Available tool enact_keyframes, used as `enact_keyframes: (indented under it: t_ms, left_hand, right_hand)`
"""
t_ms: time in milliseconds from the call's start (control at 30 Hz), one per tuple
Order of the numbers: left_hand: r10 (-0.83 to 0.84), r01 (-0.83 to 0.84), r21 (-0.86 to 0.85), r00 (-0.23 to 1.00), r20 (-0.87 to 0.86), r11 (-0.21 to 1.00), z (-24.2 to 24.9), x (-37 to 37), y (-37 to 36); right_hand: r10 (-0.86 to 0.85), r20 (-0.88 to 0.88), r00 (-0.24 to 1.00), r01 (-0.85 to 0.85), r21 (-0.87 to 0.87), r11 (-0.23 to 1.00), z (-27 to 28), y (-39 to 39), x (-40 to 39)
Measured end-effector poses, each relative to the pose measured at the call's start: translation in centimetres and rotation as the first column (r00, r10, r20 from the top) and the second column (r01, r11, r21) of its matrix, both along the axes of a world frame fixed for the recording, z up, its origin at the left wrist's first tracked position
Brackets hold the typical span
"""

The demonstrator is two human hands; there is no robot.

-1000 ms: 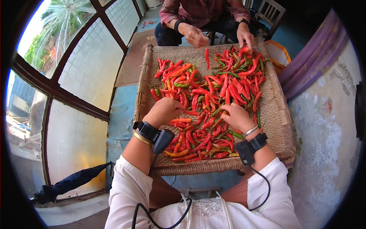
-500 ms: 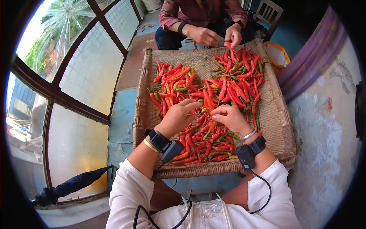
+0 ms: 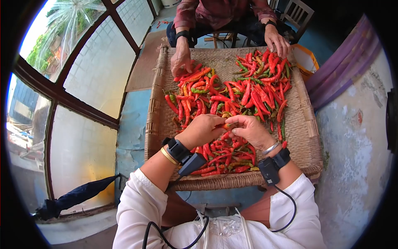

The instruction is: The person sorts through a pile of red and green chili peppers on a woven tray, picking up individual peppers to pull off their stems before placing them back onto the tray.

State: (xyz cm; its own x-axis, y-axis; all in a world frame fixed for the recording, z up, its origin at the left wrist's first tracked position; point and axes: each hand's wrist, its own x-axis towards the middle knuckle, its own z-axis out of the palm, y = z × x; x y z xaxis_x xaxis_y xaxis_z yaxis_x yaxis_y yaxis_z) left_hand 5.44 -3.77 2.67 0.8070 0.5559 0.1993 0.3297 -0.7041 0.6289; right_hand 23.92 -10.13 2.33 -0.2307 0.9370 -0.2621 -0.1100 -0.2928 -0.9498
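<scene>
Red, orange and green chili peppers (image 3: pixel 259 98) lie heaped on a woven tray (image 3: pixel 172 183). Over the middle of the heap, my left hand (image 3: pixel 203 130) has its fingers closed on a small orange-red pepper (image 3: pixel 226 126). My right hand (image 3: pixel 252 132) meets it from the right, thumb and fingertips pinched at the same pepper. The fingertips of both hands nearly touch and hide most of it. More red peppers (image 3: pixel 219 155) lie below my hands, near the tray's front edge.
Across the tray sits a person (image 3: pixel 219 14), one hand on the peppers at the far left, the other over the far right edge. A yellow-rimmed bucket (image 3: pixel 304 60) stands right of the tray. Windows and a folded dark umbrella (image 3: pixel 78 199) are left; a purple curtain (image 3: pixel 344 70) hangs right.
My hands have come closer together, with my left hand's fingers now closed at the pepper. The other person's hands have moved apart, one to the left peppers, one to the right.
</scene>
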Motion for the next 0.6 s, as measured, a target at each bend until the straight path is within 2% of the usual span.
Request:
enact_keyframes:
  t_ms: [67,167,233,267,333,400,467,500,533,600]
  left_hand:
    - [-0.043,0.035,-0.138,0.998,-0.053,0.990,0.0,-0.1,0.2]
    - [-0.099,0.102,-0.186,0.995,0.023,0.977,-0.7,0.1,0.1]
    - [-0.074,0.073,-0.178,0.997,0.001,0.981,-0.5,0.0,0.2]
    - [-0.049,0.045,-0.167,0.999,-0.020,0.985,-0.3,-0.1,0.3]
    - [0.000,-0.007,-0.124,0.998,-0.058,0.992,-0.4,-0.9,1.1]
    - [0.047,-0.054,-0.077,0.995,-0.094,0.996,-0.2,-1.9,1.8]
    - [0.136,-0.108,0.093,0.913,-0.385,0.990,0.3,-2.8,2.2]
    - [0.173,-0.139,0.112,0.903,-0.393,0.984,-0.1,-2.8,2.3]
    - [0.171,-0.138,0.112,0.903,-0.393,0.984,-0.5,-2.6,2.2]
    - [0.143,-0.143,0.020,0.989,0.022,0.989,-0.9,-1.3,1.6]
  right_hand:
    - [-0.011,0.037,0.999,0.010,0.033,0.999,-0.2,0.0,-0.2]
    - [-0.057,0.075,0.996,0.052,0.063,0.997,-0.4,-0.1,-0.1]
    - [-0.155,0.045,0.987,0.152,0.058,0.987,-0.3,0.0,-0.1]
    - [-0.153,0.044,0.987,0.150,0.057,0.987,-0.3,0.1,-0.1]
    - [-0.261,-0.054,0.964,0.257,-0.067,0.964,-0.4,0.2,0.4]
    - [-0.270,-0.078,0.960,0.264,-0.072,0.962,-0.6,0.4,1.0]
    - [-0.377,-0.298,0.877,0.385,-0.034,0.922,-1.4,0.7,1.6]
    - [-0.359,-0.407,0.840,0.373,-0.046,0.927,-1.7,0.9,2.0]
    - [-0.360,-0.407,0.840,0.374,-0.047,0.926,-1.9,0.8,1.9]
    - [-0.448,-0.547,0.708,0.416,-0.190,0.889,-1.9,0.7,1.4]
